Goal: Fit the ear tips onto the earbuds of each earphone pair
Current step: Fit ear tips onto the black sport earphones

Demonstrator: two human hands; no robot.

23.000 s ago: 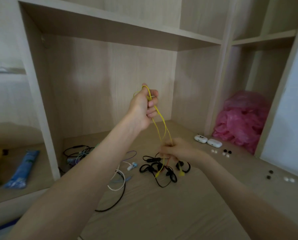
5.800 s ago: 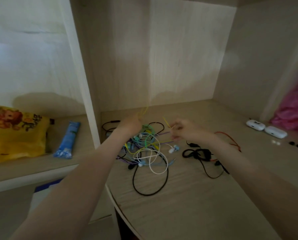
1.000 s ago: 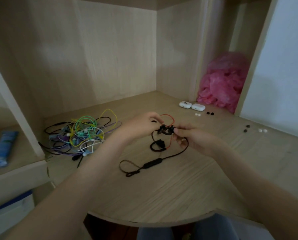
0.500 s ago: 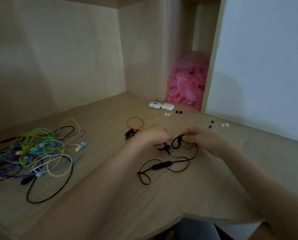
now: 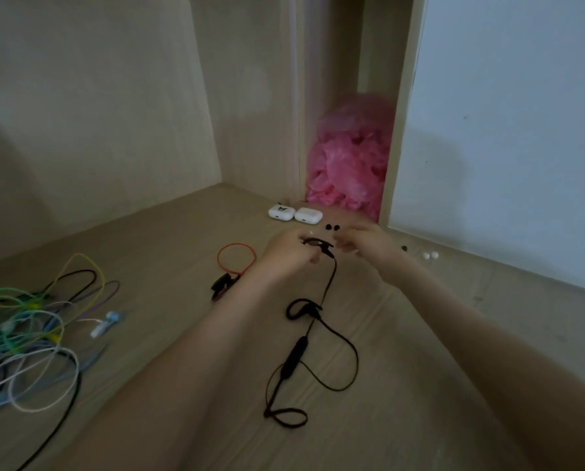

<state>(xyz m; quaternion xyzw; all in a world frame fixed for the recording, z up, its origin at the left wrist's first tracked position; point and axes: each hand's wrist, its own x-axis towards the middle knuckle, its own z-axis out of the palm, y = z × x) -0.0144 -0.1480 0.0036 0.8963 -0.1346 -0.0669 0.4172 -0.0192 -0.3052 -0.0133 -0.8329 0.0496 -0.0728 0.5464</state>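
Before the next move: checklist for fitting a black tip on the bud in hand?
1. Bud held: left hand grips one bud end of the black earphone. Ok.
2. Tip picked: right hand is blurred, so a tip in its fingers can't be made out. Cannot tell.
3. Tips in reach: two black tips lie on the desk just beyond the hands. Ok.
4. Nozzle facing the right hand: hidden by fingers. Cannot tell.
5. Cable free: it trails on the desk, apart from the red earphone and the tangle. Ok.
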